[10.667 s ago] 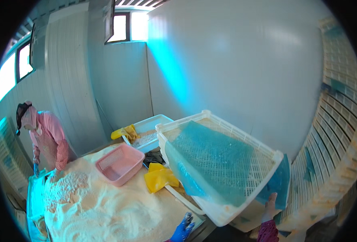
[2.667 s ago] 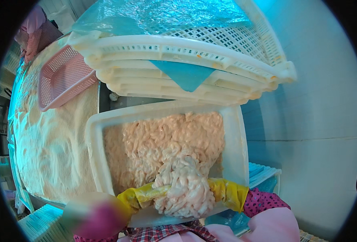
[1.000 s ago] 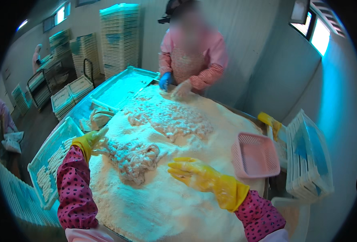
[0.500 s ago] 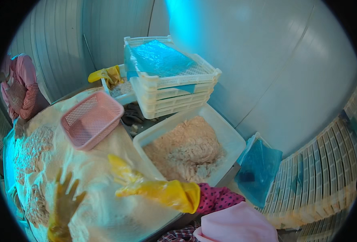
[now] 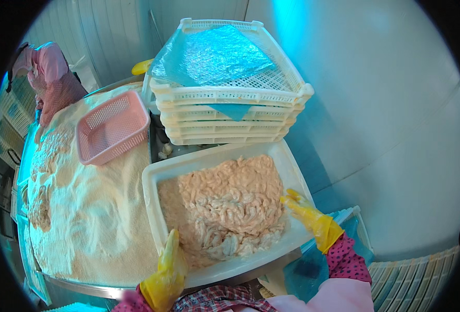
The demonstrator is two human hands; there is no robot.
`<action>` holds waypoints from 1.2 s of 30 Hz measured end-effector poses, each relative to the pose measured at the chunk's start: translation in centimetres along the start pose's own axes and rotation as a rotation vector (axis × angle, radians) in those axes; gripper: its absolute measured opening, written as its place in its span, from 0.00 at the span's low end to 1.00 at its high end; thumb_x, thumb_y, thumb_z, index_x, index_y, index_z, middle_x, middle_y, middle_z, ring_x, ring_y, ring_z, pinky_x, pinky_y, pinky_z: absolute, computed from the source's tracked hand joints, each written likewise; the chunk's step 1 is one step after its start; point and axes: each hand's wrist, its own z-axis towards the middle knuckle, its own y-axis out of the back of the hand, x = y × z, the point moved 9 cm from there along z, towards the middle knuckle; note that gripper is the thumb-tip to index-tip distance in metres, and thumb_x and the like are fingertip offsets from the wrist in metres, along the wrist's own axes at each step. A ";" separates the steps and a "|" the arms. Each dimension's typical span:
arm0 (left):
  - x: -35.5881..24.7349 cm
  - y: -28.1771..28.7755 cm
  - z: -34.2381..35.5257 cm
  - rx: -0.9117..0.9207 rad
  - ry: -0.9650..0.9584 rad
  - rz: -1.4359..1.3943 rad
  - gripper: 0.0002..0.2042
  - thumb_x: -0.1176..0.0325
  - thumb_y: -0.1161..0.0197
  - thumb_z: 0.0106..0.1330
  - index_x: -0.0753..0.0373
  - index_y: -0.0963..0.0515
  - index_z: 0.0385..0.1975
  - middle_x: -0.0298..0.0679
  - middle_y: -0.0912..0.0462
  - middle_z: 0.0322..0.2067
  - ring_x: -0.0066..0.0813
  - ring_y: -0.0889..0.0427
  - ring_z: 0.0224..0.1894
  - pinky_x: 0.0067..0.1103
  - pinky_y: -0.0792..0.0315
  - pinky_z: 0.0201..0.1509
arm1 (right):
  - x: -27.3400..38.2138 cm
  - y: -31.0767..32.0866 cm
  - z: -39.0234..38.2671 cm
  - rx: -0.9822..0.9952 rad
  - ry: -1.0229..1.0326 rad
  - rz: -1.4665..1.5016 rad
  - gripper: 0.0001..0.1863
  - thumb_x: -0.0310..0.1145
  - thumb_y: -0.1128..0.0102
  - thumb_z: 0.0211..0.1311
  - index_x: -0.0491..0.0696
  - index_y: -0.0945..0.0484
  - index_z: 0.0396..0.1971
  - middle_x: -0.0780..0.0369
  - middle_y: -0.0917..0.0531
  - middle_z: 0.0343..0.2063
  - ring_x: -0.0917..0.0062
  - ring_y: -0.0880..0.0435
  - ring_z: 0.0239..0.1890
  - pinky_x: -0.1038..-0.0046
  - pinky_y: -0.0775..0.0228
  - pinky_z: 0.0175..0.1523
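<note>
Both yellow rubber gloves are on the white plastic tub [image 5: 154,192] of pale, stringy raw seafood [image 5: 230,200]: left hand [image 5: 168,270] flat against the near rim, right hand [image 5: 305,210] with fingers open, reaching into the pile. The tub sits on a crumb-coated tabletop [image 5: 92,208] beside a pink mesh basket [image 5: 113,127], with stacked white perforated trays [image 5: 224,112] under a blue plastic sheet [image 5: 211,54] against smooth pale wall panels [image 5: 375,99].

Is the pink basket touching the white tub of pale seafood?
Apart. The head view shows a strip of crumb-covered table between the pink basket and the near corner of the white tub.
</note>
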 end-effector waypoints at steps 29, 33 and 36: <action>5.1 -6.1 10.1 0.213 0.816 0.704 0.27 0.53 0.41 0.63 0.62 0.35 0.56 0.44 0.29 0.52 0.34 0.27 0.50 0.30 0.33 0.55 | -6.4 -10.7 6.4 0.607 -0.524 0.400 0.28 0.41 0.54 0.68 0.48 0.43 0.64 0.60 0.36 0.61 0.76 0.36 0.61 0.76 0.44 0.64; 5.8 -5.0 9.6 0.244 0.866 0.685 0.26 0.53 0.41 0.62 0.62 0.34 0.55 0.43 0.29 0.50 0.33 0.28 0.49 0.29 0.33 0.53 | -7.8 -11.7 5.3 0.674 -0.592 0.392 0.28 0.41 0.54 0.68 0.48 0.44 0.64 0.60 0.37 0.62 0.76 0.36 0.61 0.76 0.45 0.64; 6.1 -4.6 9.2 0.254 0.877 0.654 0.26 0.52 0.40 0.62 0.62 0.34 0.54 0.42 0.30 0.49 0.33 0.28 0.48 0.29 0.33 0.51 | -8.6 -12.4 4.5 0.718 -0.622 0.405 0.28 0.41 0.54 0.68 0.48 0.44 0.64 0.60 0.37 0.62 0.76 0.37 0.61 0.76 0.45 0.65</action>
